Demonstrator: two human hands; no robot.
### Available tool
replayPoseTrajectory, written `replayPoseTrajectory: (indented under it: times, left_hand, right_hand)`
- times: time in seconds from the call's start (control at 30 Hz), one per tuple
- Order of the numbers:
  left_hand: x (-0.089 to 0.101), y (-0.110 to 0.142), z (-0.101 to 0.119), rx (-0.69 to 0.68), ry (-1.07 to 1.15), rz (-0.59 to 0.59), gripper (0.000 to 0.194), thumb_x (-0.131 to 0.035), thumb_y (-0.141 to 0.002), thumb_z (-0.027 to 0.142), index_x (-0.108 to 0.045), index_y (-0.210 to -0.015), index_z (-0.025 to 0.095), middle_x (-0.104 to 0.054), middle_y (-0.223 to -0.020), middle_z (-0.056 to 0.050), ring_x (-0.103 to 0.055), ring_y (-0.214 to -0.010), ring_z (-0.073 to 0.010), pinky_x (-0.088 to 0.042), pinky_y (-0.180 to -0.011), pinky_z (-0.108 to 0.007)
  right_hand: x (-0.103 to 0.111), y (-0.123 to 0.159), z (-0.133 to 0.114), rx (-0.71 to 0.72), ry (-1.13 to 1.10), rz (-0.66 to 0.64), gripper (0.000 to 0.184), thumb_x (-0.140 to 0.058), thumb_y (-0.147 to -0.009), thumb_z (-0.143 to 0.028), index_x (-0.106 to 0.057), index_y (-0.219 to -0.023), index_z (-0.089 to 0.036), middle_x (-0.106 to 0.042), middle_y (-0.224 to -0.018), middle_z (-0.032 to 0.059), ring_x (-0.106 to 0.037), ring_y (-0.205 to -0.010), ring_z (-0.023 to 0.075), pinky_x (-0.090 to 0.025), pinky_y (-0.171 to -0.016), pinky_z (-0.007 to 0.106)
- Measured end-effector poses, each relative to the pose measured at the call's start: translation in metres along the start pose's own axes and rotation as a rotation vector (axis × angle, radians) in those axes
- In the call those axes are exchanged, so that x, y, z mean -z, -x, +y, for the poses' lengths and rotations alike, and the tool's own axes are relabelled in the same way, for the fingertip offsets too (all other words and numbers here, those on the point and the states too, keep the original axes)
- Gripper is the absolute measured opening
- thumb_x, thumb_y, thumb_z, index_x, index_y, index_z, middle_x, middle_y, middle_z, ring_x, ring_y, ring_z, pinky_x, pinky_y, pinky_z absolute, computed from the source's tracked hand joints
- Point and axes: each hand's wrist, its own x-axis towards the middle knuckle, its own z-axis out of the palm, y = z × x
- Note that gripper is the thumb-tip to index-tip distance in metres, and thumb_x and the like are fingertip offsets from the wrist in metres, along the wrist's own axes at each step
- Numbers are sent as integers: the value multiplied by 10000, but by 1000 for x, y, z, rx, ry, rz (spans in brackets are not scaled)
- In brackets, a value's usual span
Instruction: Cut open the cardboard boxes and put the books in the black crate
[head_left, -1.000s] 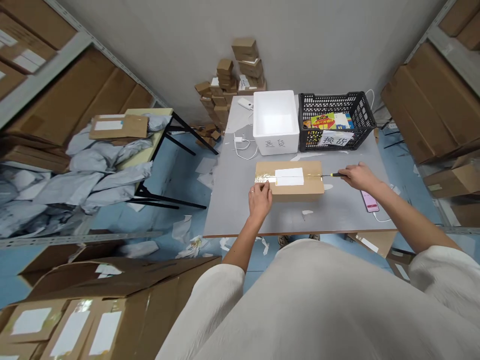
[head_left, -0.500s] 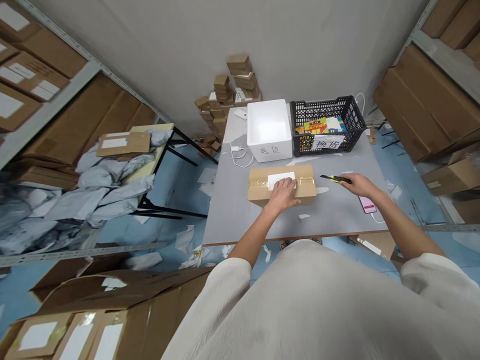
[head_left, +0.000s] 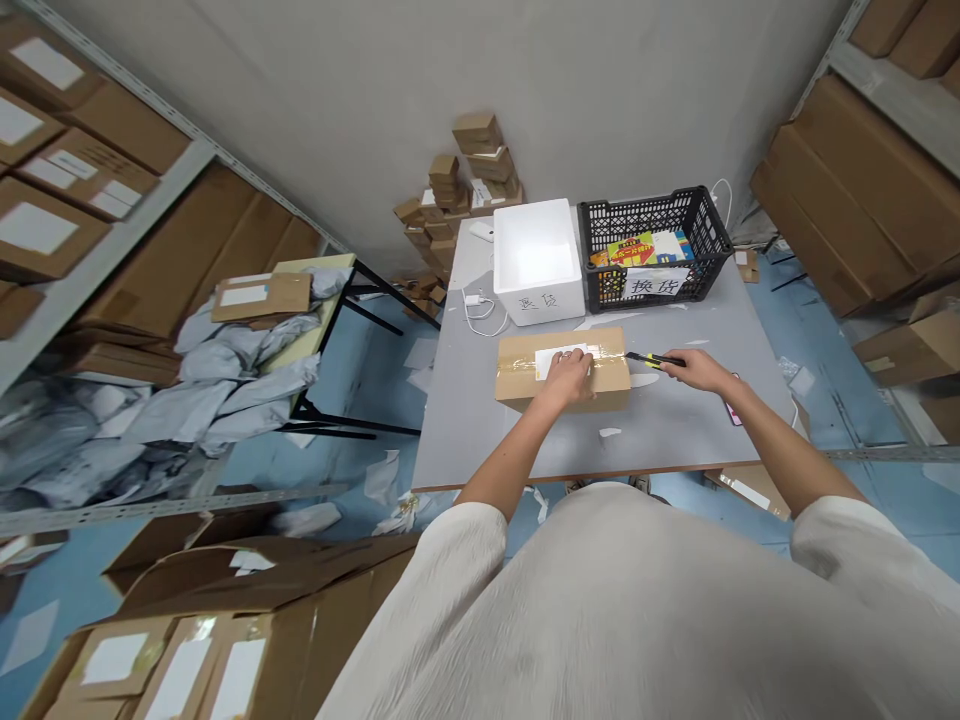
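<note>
A taped cardboard box [head_left: 525, 372] with a white label lies on the grey table [head_left: 660, 425]. My left hand [head_left: 568, 377] rests flat on top of the box, fingers over the label. My right hand [head_left: 694, 371] is closed around a yellow and black utility knife [head_left: 649, 359]. The knife's tip points left and touches the right end of the box at its tape seam.
Behind the box stand a white foam bin [head_left: 538, 262] and a black plastic crate [head_left: 651, 246] holding coloured packets. A phone [head_left: 731, 408] with a cable lies right of my wrist. Small boxes are stacked by the wall [head_left: 469, 170]. Cartons fill shelves on both sides.
My left hand moved from the box's left front corner onto its top over the label. My right hand pulled the knife away, then brought it back to the box's right end.
</note>
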Motion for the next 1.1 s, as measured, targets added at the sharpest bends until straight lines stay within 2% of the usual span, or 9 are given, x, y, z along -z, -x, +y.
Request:
replayPoseTrajectory:
  times: [0.17, 0.37, 0.47, 0.57, 0.67, 0.8, 0.93, 1.1]
  left_hand:
    - [-5, 2, 1, 5, -14, -7, 784, -1034, -684, 365, -596, -1323, 245, -637, -1420, -153, -593, -1409, -390, -236, -1344, -585]
    - [-10, 6, 0, -14, 15, 20, 771, -1044, -672, 349, -584, -1285, 259, -610, -1388, -136, -614, -1356, -375, -279, -1328, -588]
    - [-11, 9, 1, -15, 18, 28, 759, -1056, -661, 337, -593, -1257, 252, -600, -1372, -135, -618, -1334, -377, -298, -1323, -583]
    - [-11, 12, 2, -16, 23, 43, 779, -1068, -642, 316, -601, -1259, 227, -597, -1357, -149, -616, -1322, -377, -316, -1322, -553]
    - [-10, 14, 2, -11, 37, 54, 781, -1070, -643, 315, -604, -1264, 224, -598, -1347, -147, -613, -1312, -376, -374, -1282, -530]
    - [-9, 15, 2, 2, 60, 53, 784, -1062, -650, 327, -599, -1278, 263, -597, -1361, -119, -605, -1325, -376, -462, -1185, -507]
    - [-9, 15, 2, 7, 56, 49, 764, -1055, -656, 328, -607, -1272, 262, -606, -1342, -113, -614, -1316, -369, -473, -1164, -483]
    - [-9, 16, 4, 9, 50, 40, 782, -1052, -646, 334, -609, -1286, 259, -608, -1358, -116, -627, -1310, -370, -462, -1165, -471]
  right_hand:
    - [8, -16, 1, 1, 65, -31, 476, -566, -991, -656, -768, -1058, -229, -790, -901, 56, -658, -780, 224, -430, -692, 306]
    - [28, -46, -9, 64, 312, -158, 440, -564, -1005, -558, -825, -1181, -251, -822, -942, 58, -672, -794, 229, -408, -689, 313]
    - [32, -62, -16, 130, 459, -167, 409, -577, -1001, -509, -838, -1210, -274, -834, -960, 65, -685, -816, 242, -394, -682, 313]
    - [31, -72, -21, 179, 515, -170, 370, -595, -996, -502, -844, -1169, -289, -823, -906, 63, -681, -789, 246, -390, -665, 316]
    - [31, -71, -22, 117, 382, -272, 390, -608, -994, -587, -824, -1061, -269, -806, -860, 60, -681, -759, 229, -428, -655, 310]
    - [27, -58, -18, 10, 95, -410, 593, -611, -937, -806, -747, -884, -231, -793, -860, 86, -690, -765, 212, -507, -675, 309]
    - [18, -42, -10, -29, -94, -404, 715, -637, -825, -937, -706, -836, -225, -760, -838, 89, -693, -786, 218, -549, -717, 331]
    - [11, -33, -2, -30, -271, -416, 738, -738, -744, -946, -691, -838, -215, -726, -795, 72, -681, -779, 218, -548, -746, 345]
